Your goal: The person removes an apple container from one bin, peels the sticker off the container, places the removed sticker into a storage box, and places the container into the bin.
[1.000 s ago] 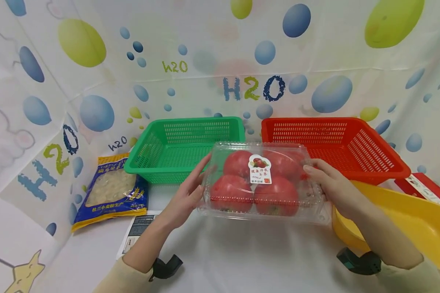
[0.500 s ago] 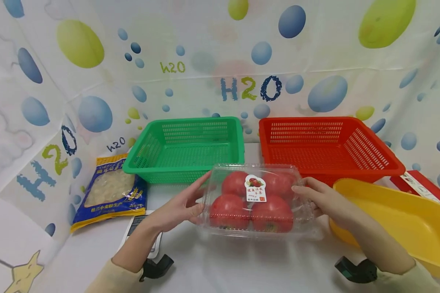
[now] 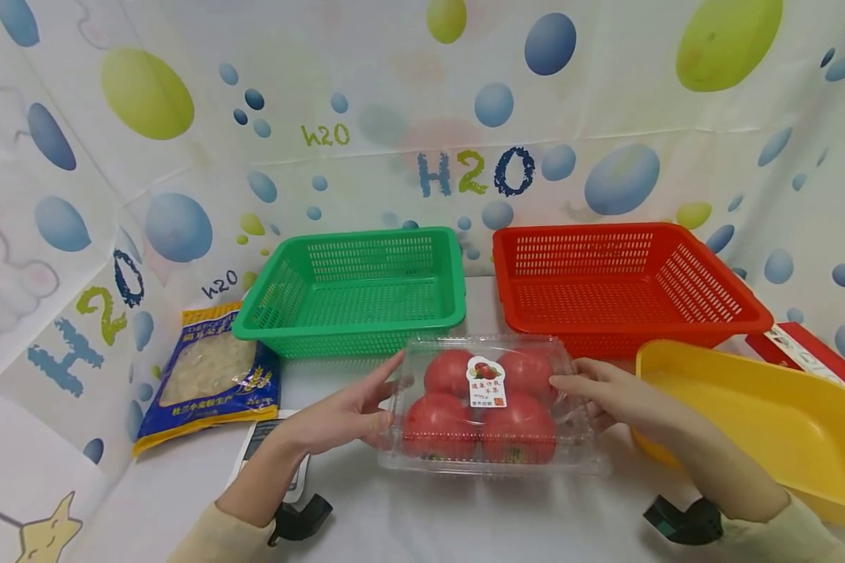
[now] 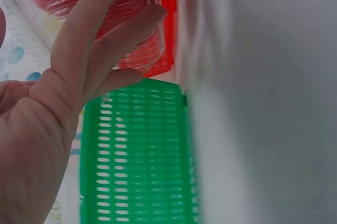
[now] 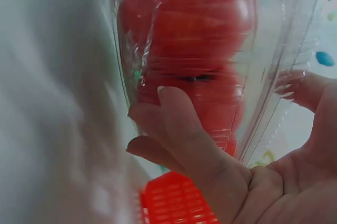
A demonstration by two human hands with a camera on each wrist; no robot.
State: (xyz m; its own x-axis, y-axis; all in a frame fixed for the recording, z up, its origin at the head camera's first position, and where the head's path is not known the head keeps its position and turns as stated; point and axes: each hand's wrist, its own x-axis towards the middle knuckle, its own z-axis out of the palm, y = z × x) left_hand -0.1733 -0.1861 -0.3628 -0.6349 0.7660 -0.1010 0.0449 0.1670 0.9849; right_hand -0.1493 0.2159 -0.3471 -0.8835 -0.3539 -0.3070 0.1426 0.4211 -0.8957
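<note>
White tabletop (image 3: 465,516) lay bare on the near side of both hands. Beyond them stood a green basket (image 3: 352,289) and a red basket (image 3: 620,281), rims apart. Between the hands rested a clear apple box (image 3: 486,407); left hand (image 3: 338,414) and right hand (image 3: 605,395) pressed straight fingers against its ends.
</note>
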